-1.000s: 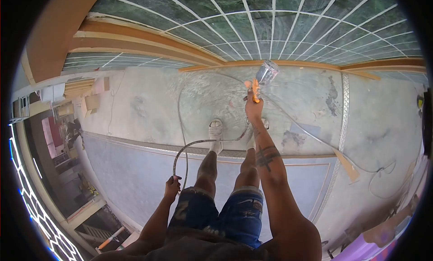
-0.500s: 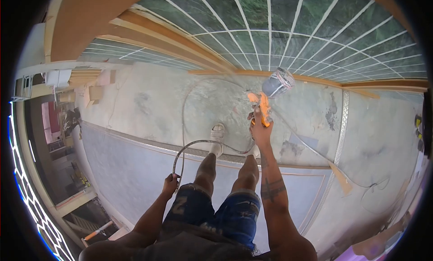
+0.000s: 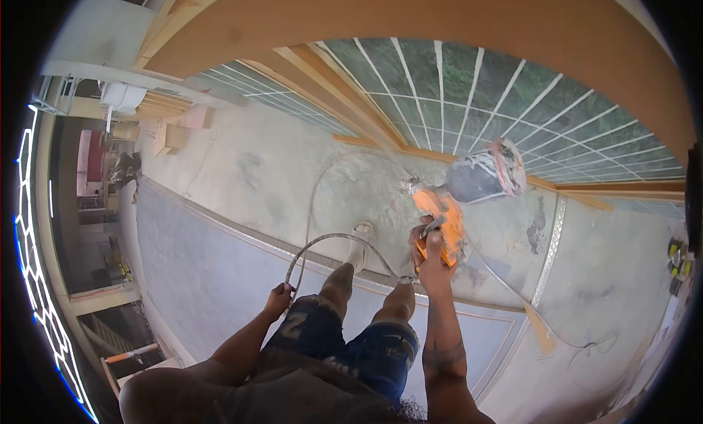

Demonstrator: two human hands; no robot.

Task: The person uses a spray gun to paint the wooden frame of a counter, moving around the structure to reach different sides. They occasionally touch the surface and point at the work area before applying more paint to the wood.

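Note:
My right hand (image 3: 433, 250) is wrapped round the handle of an orange spray gun (image 3: 445, 217), raised in front of me at right of centre. A dark, paint-streaked cup (image 3: 476, 176) is fixed to the gun, its pale, smeared end toward the upper right. From below the grip a dark hose (image 3: 333, 236) loops to the left. My left hand (image 3: 279, 298) is closed round that hose near my left thigh. Past the gun is a dark green panel (image 3: 454, 94) with white grid lines, set in a brown wooden frame (image 3: 381, 135).
I stand by a metal edge strip (image 3: 234, 230) between the grey floor (image 3: 256, 160) and a bluish panel (image 3: 212, 255). The hose or a cord (image 3: 498, 276) trails right across the floor, near a wooden offcut (image 3: 540, 329). Cardboard boxes (image 3: 170, 139) stand at far left.
My right hand has raised the spray gun closer to me and slightly right, so it looks larger. My view has tilted, showing more of the frame's top. My left hand keeps hold of the hose.

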